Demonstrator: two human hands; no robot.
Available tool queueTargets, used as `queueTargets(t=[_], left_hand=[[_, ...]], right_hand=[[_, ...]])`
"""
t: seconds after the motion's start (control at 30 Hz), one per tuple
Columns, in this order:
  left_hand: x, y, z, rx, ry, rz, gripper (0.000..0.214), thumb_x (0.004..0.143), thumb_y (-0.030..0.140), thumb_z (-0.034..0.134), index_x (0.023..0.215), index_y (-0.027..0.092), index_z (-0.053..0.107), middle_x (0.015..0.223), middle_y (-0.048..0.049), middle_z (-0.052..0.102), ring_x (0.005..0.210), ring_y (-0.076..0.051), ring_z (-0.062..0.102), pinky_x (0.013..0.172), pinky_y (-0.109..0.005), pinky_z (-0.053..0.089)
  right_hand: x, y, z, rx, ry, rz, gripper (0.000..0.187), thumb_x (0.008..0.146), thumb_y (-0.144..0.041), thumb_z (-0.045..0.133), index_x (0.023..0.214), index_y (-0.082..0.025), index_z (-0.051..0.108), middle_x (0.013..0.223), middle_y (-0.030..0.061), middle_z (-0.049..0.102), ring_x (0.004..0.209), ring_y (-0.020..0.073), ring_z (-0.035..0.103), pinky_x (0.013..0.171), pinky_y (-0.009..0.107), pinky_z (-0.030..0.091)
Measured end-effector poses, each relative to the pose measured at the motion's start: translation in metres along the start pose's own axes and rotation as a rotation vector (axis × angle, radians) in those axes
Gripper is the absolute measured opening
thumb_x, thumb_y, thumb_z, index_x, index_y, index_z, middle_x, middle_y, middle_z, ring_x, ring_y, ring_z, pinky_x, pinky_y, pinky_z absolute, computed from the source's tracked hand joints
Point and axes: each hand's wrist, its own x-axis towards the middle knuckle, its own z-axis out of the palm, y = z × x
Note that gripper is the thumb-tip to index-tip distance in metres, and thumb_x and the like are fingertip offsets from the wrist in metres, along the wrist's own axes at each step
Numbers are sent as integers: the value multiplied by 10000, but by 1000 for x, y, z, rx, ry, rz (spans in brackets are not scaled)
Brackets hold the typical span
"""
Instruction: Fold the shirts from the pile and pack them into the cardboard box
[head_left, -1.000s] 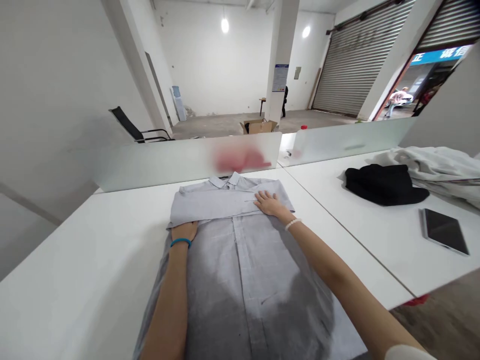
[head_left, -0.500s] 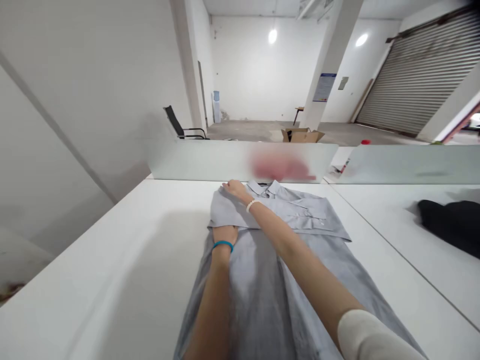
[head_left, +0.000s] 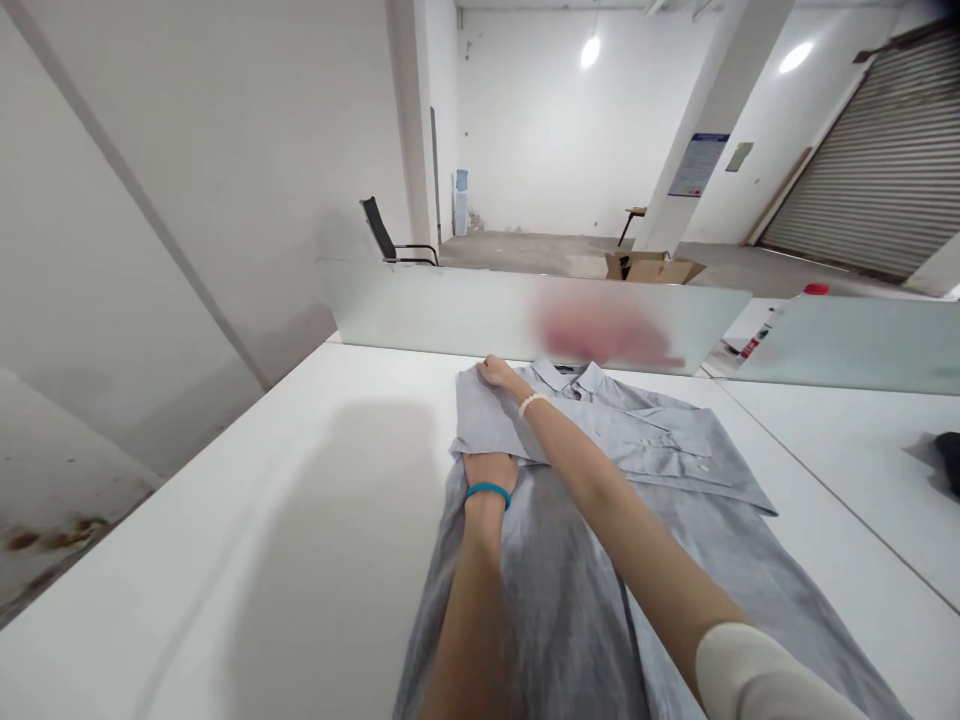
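Observation:
A grey button-up shirt [head_left: 555, 580] lies front up on the white table [head_left: 360, 480], collar at the far end. Its sleeves are folded across the chest, one over the other. My right hand [head_left: 497, 372], with a white bracelet at the wrist, crosses over the shirt and pinches cloth at the left shoulder. Below it, my left hand [head_left: 489, 470], wearing a blue wristband, reaches under the folded sleeve; its fingers are hidden by the cloth.
A frosted glass divider [head_left: 450, 310] runs along the table's far edge, a blurred red shape behind it. At right, a red-capped bottle [head_left: 759, 335] stands by the divider gap and a dark item [head_left: 951, 460] lies on the table. Beyond are a chair [head_left: 381, 232] and a cardboard box [head_left: 651, 268].
The view has turned left, so everything appears farther right. Both hands keep their places at the shirt's left shoulder and sleeve, and the shirt looks much the same.

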Motion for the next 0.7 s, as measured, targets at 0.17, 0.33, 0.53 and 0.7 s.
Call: queueTargets(t=[0.17,0.33,0.53,0.7], left_hand=[[-2,4,-1,-21,-1,-6,490,831,411,566,1312,329,531,1453,-116,390,1353,-279,318,1130,-469,212],[-5,1,3,-30,5,-89,486,838,388,531,1319,320,529,1439,-110,408,1348,-300,331,1128,-517,185],[-10,2,7,-13,-11,-177,384,892,326,424,1214,287,630,1283,-168,566,1263,-328,446,1072,-548,236],[-6,2,7,-8,-37,-179,389,906,313,388,1179,219,650,1170,-200,634,1185,-347,516,1016,-561,296]], right_hand=[[-5,3,-10,5,-112,-94,418,798,-520,611,832,-113,702,846,96,707,768,200,633,657,226,418],[-12,12,-14,4,-71,-124,267,851,-331,578,934,-113,707,900,64,715,800,176,628,674,200,406],[-35,25,-13,25,55,-116,319,938,-272,433,1170,-175,631,1102,44,687,946,150,624,774,183,420],[-98,110,-58,-46,192,116,340,930,-291,460,1232,-189,579,1138,86,673,1033,176,613,851,222,413]])
